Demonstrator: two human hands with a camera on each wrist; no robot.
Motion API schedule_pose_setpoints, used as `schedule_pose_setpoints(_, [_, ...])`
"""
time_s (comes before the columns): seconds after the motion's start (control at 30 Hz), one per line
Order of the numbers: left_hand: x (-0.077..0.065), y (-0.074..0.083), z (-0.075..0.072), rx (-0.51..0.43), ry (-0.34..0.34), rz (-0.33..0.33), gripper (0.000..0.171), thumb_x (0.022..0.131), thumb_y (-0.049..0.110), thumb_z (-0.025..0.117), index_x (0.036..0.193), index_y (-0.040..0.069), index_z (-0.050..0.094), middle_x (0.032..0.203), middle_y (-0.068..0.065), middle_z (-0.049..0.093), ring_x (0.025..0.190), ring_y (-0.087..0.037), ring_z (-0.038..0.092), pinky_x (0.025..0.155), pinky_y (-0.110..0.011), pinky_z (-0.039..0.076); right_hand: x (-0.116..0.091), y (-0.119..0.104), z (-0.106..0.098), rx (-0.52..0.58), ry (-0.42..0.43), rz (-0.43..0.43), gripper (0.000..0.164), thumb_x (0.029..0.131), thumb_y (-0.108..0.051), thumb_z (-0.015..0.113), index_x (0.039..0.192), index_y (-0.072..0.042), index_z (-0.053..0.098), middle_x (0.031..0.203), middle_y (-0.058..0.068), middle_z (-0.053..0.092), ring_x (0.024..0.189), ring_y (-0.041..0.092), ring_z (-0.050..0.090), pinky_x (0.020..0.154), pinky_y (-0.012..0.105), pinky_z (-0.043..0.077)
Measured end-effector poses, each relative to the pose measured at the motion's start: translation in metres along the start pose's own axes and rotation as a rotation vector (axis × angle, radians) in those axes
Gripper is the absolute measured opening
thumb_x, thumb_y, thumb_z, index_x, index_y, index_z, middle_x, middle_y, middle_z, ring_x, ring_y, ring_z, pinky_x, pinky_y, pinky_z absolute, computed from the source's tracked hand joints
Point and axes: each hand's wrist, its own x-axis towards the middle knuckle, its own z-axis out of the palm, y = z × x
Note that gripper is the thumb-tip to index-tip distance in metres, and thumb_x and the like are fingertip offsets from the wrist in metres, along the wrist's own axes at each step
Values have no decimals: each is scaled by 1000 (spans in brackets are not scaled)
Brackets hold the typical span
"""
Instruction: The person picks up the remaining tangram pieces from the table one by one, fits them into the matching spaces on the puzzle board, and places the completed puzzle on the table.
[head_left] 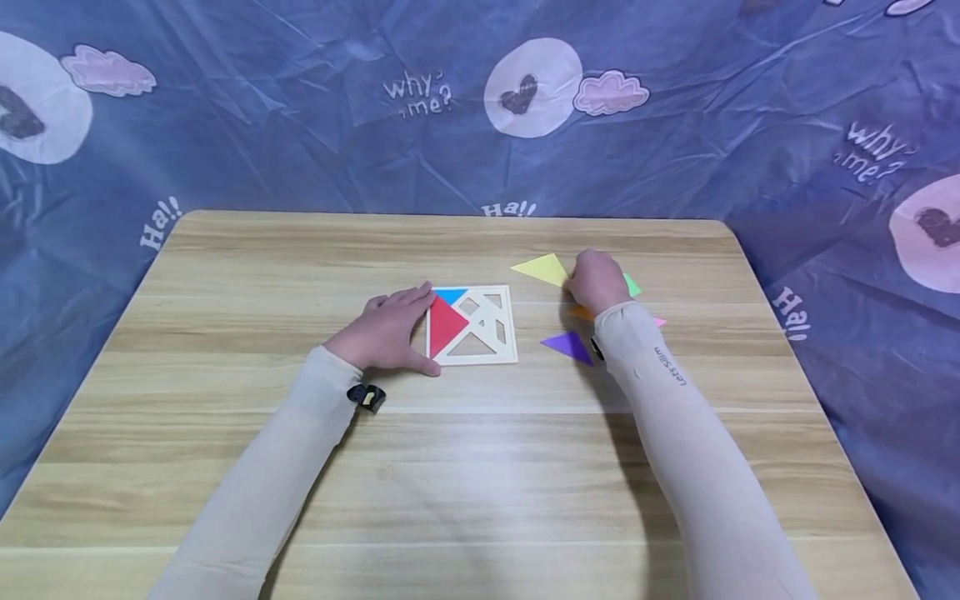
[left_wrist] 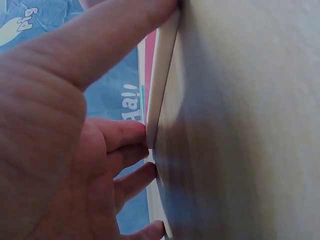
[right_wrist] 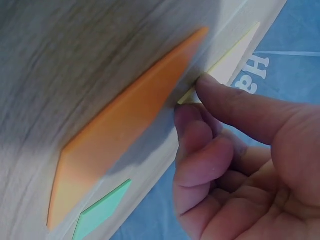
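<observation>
A white tangram frame lies on the table, a red triangle and a blue piece set in its left part. My left hand holds the frame at its left side, thumb at the near corner and fingers toward the far one. In the right wrist view, my right hand pinches the tip of a yellow triangle between thumb and forefinger. Just below that hand lie an orange piece and a smaller green piece.
On the near side of the right hand is a purple triangle. A pink piece shows only partly beside the right forearm. The wooden table ends at a blue printed cloth.
</observation>
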Motion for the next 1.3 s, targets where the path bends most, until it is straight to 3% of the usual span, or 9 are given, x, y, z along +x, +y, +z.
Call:
schedule_pose_setpoints(0.2, [-1, 2, 0, 10, 10, -4, 127, 73, 66, 83, 165, 6, 20, 174, -6, 13, 159, -30, 17, 121, -62, 19, -2, 3, -3, 23, -14, 25, 19, 91, -13, 72, 79, 2, 73, 86, 15, 69, 79, 29, 56, 80, 45, 53])
schedule_pose_setpoints(0.5, [-2, 4, 2, 16, 16, -6, 127, 73, 66, 84, 165, 5, 21, 173, -7, 15, 158, -28, 19, 121, -60, 20, -4, 10, -2, 52, -59, 27, 28, 97, -19, 73, 101, 9, 76, 100, 21, 74, 83, 28, 60, 81, 43, 53])
schedule_pose_setpoints(0.63, [-3, 5, 3, 15, 23, -2, 127, 73, 64, 85, 164, 3, 21, 173, -9, 16, 158, -29, 19, 121, -61, 20, -6, 10, 0, 78, -68, 7, 30, 98, -19, 72, 80, 5, 73, 67, 9, 59, 63, 19, 49, 63, 35, 46])
schedule_pose_setpoints(0.73, [-3, 5, 4, 13, 28, 0, 127, 73, 63, 85, 164, 3, 21, 173, -10, 16, 158, -30, 20, 121, -62, 20, -9, 11, 2, 88, -57, -33, 37, 98, -20, 69, 65, -5, 62, 56, -1, 41, 56, 16, 41, 56, 32, 36])
schedule_pose_setpoints(0.9, [-3, 6, 4, 13, 21, -8, 127, 73, 64, 85, 165, 4, 20, 173, -8, 15, 158, -28, 19, 122, -61, 19, -17, 13, 6, 101, 23, -114, 42, 99, -20, 68, 62, -10, 50, 59, -1, 41, 58, 18, 43, 55, 32, 35])
schedule_pose_setpoints(1.13, [-5, 7, 1, 0, 18, -4, 127, 74, 63, 84, 165, 3, 19, 173, -9, 15, 158, -29, 19, 122, -61, 18, -33, 13, 7, 182, 142, -248, 15, 101, -15, 66, 93, -2, 67, 81, 10, 64, 71, 25, 56, 65, 36, 45])
schedule_pose_setpoints(1.3, [-5, 6, 1, 0, 9, -3, 126, 75, 63, 84, 165, 4, 19, 173, -9, 14, 159, -29, 18, 123, -61, 17, -42, 12, 10, 229, 171, -320, 12, 103, -13, 65, 98, -2, 65, 86, 12, 68, 74, 25, 59, 69, 38, 47])
